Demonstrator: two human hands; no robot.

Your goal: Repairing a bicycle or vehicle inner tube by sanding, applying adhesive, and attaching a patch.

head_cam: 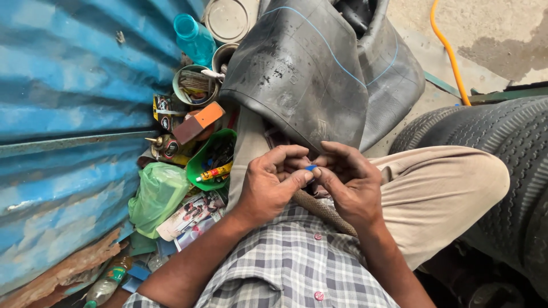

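Note:
My left hand (273,183) and my right hand (349,181) meet over my lap, fingertips together. Between them they pinch a small blue object (310,167); most of it is hidden by the fingers. Just beyond the hands a large black rubber inner tube (308,74) with a thin blue line lies draped across my knees. A brown braided cord (321,210) runs under my hands across my checked shirt.
A blue corrugated metal wall (68,114) fills the left. Along it sit a green bowl of small tools (212,159), open tins (195,85), a teal bottle (194,39), a green plastic bag (155,197) and papers. A black tyre (502,154) lies right; an orange hose (451,54) crosses the concrete.

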